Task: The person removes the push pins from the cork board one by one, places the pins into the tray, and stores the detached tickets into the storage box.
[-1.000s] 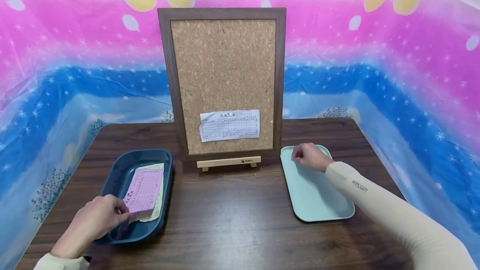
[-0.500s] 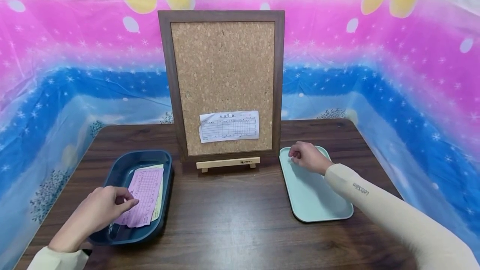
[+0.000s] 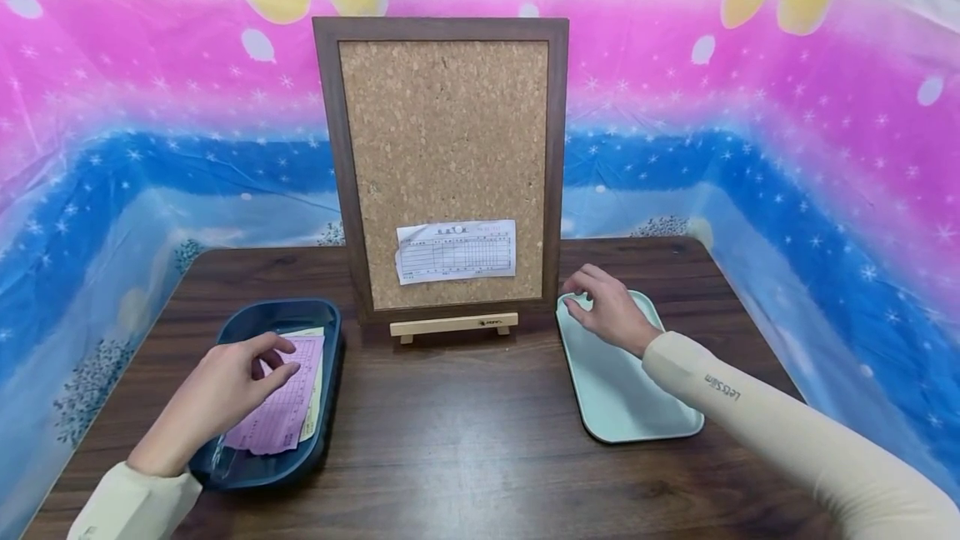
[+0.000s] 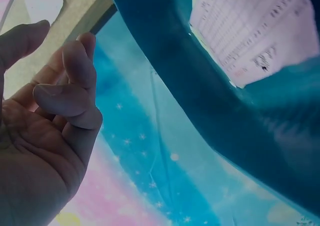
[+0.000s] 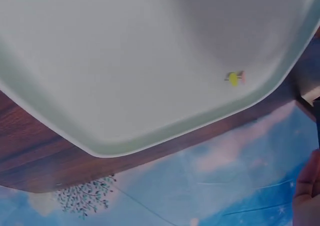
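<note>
My left hand [image 3: 228, 382] hovers above the dark blue tray [image 3: 330, 432], thumb and forefinger apart with nothing between them. Beneath it in the tray lies a pink printed slip [image 3: 273, 419], partly covering a yellow slip [image 3: 313, 415]. My right hand [image 3: 613, 313] is over the far left part of the mint tray [image 3: 637, 394], its thumb and forefinger spread and no object visible between them. In the right wrist view, a yellow pushpin [image 5: 233, 79] and a pinkish pushpin [image 5: 243, 76] lie near the tray's rim; only an edge of that hand shows.
Between the trays, a framed cork board [image 3: 446, 132] stands on a small wooden easel [image 3: 453, 326]. A white printed form [image 3: 456, 252] is fixed low on it by a pale pin [image 3: 459, 229]. A patterned cloth [image 3: 750, 148] surrounds the table [image 3: 450, 457].
My left hand has let go of the pink slip, which lies back in the tray, and has moved up and right. My right hand's thumb and forefinger have opened and shifted slightly left and away.
</note>
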Tool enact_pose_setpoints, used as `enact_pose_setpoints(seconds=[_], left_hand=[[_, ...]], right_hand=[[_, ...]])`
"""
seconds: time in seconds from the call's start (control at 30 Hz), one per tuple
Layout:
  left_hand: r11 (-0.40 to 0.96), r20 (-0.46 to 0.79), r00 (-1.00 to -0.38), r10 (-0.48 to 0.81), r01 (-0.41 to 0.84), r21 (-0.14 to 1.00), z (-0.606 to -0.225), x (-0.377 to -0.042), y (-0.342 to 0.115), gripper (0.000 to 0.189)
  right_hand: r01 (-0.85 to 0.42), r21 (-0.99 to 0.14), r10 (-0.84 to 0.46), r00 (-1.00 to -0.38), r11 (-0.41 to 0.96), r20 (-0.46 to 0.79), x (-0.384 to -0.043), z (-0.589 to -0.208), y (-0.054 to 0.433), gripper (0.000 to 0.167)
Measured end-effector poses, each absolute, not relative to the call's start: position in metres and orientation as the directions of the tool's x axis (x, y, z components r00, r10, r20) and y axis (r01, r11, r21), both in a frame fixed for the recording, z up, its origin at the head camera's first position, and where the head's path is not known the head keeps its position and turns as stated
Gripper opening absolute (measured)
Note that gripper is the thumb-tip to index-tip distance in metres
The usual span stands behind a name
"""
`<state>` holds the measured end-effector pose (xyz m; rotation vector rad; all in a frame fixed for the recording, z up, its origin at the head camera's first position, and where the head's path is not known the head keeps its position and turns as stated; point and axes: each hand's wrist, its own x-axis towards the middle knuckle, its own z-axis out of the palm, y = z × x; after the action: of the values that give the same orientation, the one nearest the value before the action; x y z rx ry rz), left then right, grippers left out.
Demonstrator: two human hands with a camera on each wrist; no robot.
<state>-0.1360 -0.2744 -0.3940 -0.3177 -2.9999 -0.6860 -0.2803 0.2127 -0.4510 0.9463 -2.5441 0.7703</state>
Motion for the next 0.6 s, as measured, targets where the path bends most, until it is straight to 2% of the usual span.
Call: enact_pose_setpoints(seconds=[0.6], left_hand=[[0.857,0.138,-0.966,0.217,0.256,0.448,-0.38,-0.15,-0.266,0.022]], right_hand=[[-0.721,-0.319,-0.517,-0.675,0.616,0.526,-0.276,-0.434,0.199,0.016]])
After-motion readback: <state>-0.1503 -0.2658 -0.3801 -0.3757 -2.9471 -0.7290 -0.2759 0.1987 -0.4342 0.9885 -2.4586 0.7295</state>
